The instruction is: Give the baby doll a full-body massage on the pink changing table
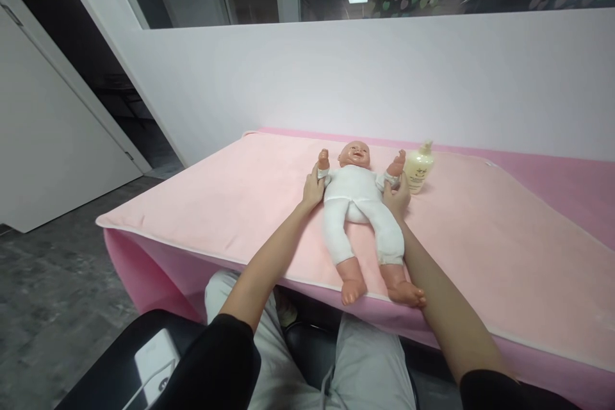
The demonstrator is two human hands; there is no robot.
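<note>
A baby doll [354, 183] with a white cloth body lies on its back on the pink blanket [269, 205], its feet toward me at the table's front edge. My left hand [314, 189] is closed around the doll's arm on the left, near the wrist. On the other side, my right hand [398, 197] grips the doll's other arm below its raised plastic hand. Both doll arms point up and outward. A pale yellow pump bottle [419, 168] stands just behind my right hand, close to the doll's hand.
A white wall [365, 77] with a window above rises behind the table. Below the blanket, a darker pink cloth [158, 269] hangs over the table edge. To my left, a white device with a cable [157, 365] rests on a black seat [110, 352].
</note>
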